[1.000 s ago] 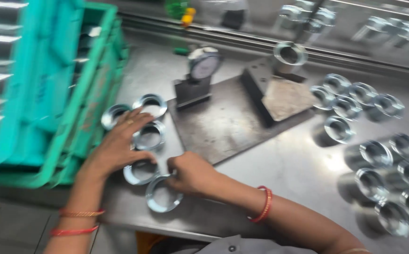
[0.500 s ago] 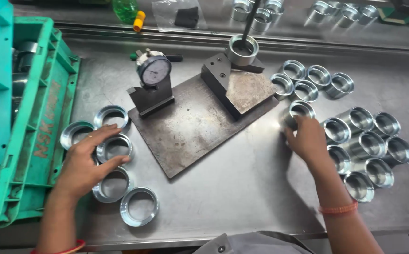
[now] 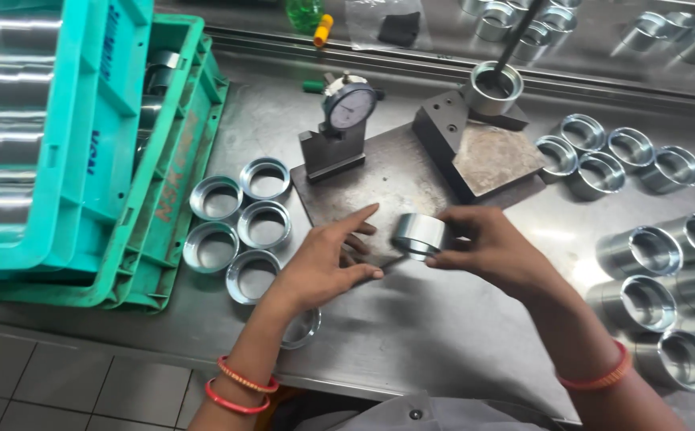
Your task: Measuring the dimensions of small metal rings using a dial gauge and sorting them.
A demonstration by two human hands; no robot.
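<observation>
Ring held over the dark plate

Ring, shiny metal, sits in the right hand, pinched by its fingertips above the dark plate. Left of it, the left hand lies open, fingers spread. Far left, green crates hold shiny tubes.

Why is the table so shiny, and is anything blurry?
Head view: light bounces off the steel table, with a bright glare patch beside the right hand; the ring it holds and the left hand look sharp; the stacked crates show streaky reflections.
</observation>
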